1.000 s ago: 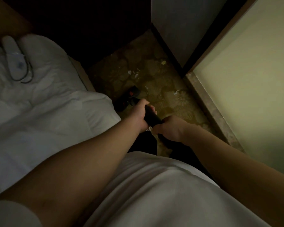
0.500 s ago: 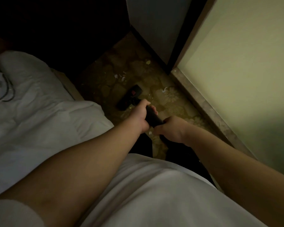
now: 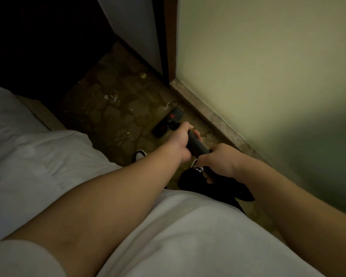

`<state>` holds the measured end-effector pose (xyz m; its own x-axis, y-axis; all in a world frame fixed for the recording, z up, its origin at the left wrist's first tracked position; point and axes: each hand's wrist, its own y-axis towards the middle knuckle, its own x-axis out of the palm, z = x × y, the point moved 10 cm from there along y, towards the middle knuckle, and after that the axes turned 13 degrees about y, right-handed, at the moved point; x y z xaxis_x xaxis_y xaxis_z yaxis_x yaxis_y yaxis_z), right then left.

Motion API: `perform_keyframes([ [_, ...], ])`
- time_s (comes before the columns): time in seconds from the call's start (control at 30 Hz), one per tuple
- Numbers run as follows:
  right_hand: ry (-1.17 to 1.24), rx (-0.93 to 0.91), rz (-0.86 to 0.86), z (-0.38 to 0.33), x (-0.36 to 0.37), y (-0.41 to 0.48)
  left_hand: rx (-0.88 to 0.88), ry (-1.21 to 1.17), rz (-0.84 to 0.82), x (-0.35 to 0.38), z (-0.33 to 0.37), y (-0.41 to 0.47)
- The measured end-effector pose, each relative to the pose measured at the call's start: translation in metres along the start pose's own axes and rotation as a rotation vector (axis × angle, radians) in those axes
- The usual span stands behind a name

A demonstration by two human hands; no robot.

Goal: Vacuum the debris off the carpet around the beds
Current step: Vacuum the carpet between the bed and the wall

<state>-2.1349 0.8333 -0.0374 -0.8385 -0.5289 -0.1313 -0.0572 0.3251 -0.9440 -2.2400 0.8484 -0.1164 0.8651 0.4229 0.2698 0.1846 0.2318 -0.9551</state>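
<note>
Vacuum head [image 3: 167, 121]: lying on the patterned carpet [image 3: 116, 124] at centre frame, just beside the skirting [image 3: 212, 118]; wand [image 3: 196, 145] running back to the hands; left hand [image 3: 180, 143] gripping it further up the frame, right hand [image 3: 218, 162] clasping its near end; white debris [image 3: 112, 97] lying above and left of the head; bed [image 3: 38, 156] filling the left. Handling note: likely worth pushing slowly toward those scraps, keeping the head flat.
</note>
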Motion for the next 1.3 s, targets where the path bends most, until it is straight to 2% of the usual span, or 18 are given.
perform_keyframes([
  [0.2, 0.029, -0.009, -0.012, 0.024, -0.029, 0.001, 0.012, 0.039, -0.008, 0.034, -0.017, 0.001],
  [0.43, 0.073, -0.017, -0.022, -0.005, -0.014, 0.014, 0.033, 0.041, 0.021, 0.016, 0.019, 0.0],
  [0.67, -0.01, -0.048, 0.019, -0.086, 0.024, 0.04, 0.063, 0.111, 0.032, -0.036, 0.099, 0.013],
  [1.07, 0.142, -0.06, 0.041, -0.261, 0.114, 0.095, 0.118, 0.245, 0.072, -0.136, 0.291, 0.011],
  [1.3, 0.118, -0.106, 0.077, -0.327, 0.136, 0.122, 0.171, 0.372, 0.085, -0.161, 0.361, 0.013],
])
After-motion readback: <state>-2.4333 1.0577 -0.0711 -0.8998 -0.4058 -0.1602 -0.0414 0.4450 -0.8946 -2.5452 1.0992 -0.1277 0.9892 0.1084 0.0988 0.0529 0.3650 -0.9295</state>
